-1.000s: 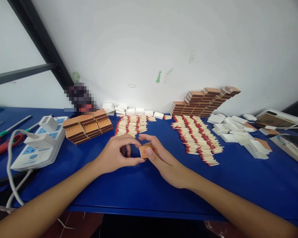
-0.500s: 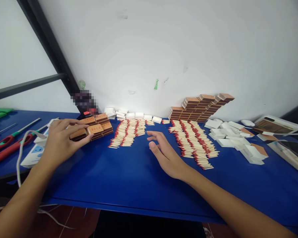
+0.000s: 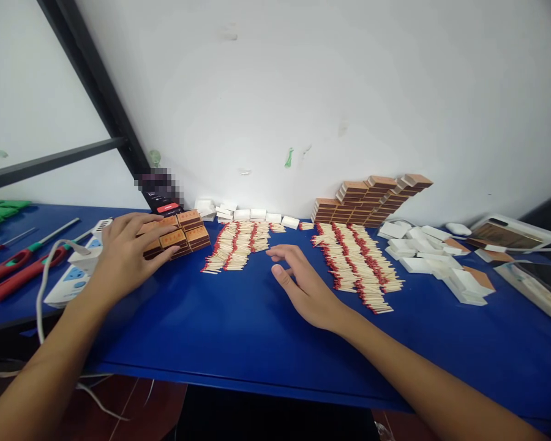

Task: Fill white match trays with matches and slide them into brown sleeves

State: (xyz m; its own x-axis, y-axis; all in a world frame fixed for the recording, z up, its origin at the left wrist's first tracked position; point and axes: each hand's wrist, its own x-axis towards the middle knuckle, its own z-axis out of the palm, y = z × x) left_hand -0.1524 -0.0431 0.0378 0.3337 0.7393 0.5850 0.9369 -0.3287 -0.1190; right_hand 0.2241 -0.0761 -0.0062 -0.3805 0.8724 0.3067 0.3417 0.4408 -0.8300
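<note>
At the left, my left hand [image 3: 131,251] lies over a small stack of matchboxes [image 3: 197,237] with brown tops and dark striking sides. Its fingers are spread, and thumb and fingertips appear to touch the near boxes, partly hiding them. My right hand [image 3: 303,288] hovers over the blue table, fingers loosely curved and thumb apart, holding nothing. It is between two spreads of red-tipped matches: the left matches [image 3: 239,245] and the larger right matches [image 3: 360,263].
A taller stepped matchbox stack [image 3: 367,202] stands against the wall. White inner trays [image 3: 422,245] are heaped at the right; more white trays [image 3: 257,214] line the back. Left are a power strip [image 3: 76,282], a white cable [image 3: 41,306] and red-handled tools [image 3: 22,263].
The matchbox at the near side of the left stack, slightly askew before, is now in line with the others. My left hand has shifted slightly right; my right hand is almost unchanged.
</note>
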